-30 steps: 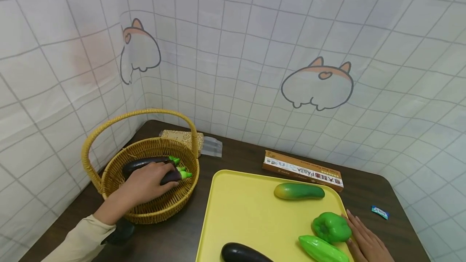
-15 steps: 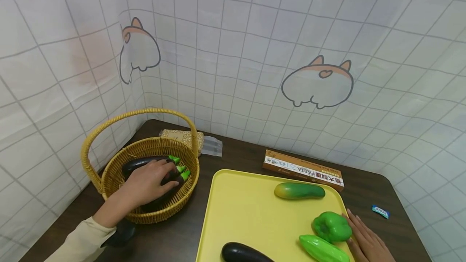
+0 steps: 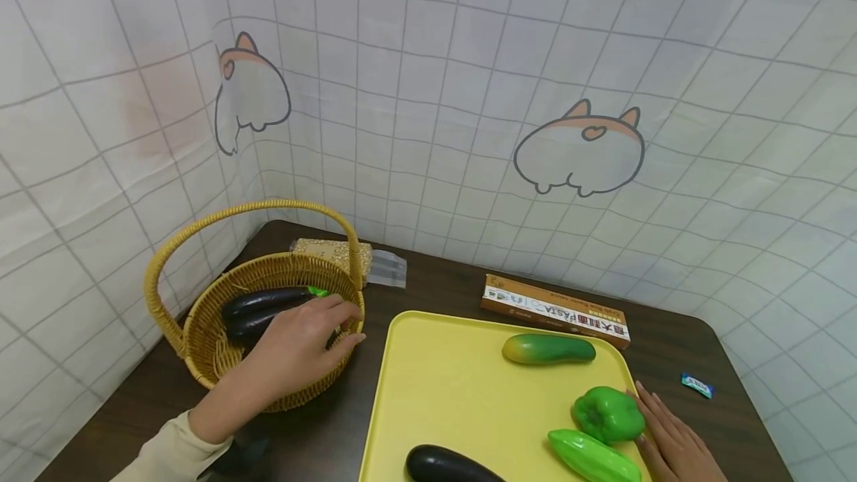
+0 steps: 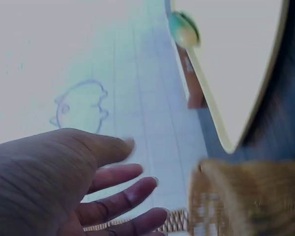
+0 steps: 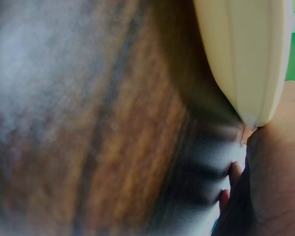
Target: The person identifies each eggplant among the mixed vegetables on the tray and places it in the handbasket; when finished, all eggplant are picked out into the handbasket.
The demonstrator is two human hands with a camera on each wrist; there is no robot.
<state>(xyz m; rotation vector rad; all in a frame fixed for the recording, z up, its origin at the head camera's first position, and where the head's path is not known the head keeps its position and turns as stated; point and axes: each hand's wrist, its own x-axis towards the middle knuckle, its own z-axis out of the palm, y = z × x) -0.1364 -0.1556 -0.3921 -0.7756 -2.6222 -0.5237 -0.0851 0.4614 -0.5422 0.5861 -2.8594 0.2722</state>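
Observation:
My left hand (image 3: 297, 352) hovers over the right side of the wicker basket (image 3: 304, 266), fingers spread and loosely bent. The left wrist view shows nothing between the thumb and fingers of this hand (image 4: 103, 182). Dark eggplants (image 3: 264, 303) lie in the basket; the hand covers part of them. At the right edge of the yellow tray (image 3: 442, 370), my right hand (image 3: 676, 434) rests with its fingers extended, beside a green bell pepper (image 3: 608, 413). A long ridged green vegetable (image 3: 592, 456) lies just in front of the pepper.
Also on the tray are a green-and-yellow cucumber-like vegetable (image 3: 549, 349) and another eggplant (image 3: 448, 465). Behind the tray lies a pasta box (image 3: 556, 311). A clear bag of grains (image 3: 328, 251) sits behind the basket. A small blue packet (image 3: 698, 385) lies at right.
My left hand has let go of an eggplant in the basket and moved right, towards the basket's rim. My right hand stays at the tray edge.

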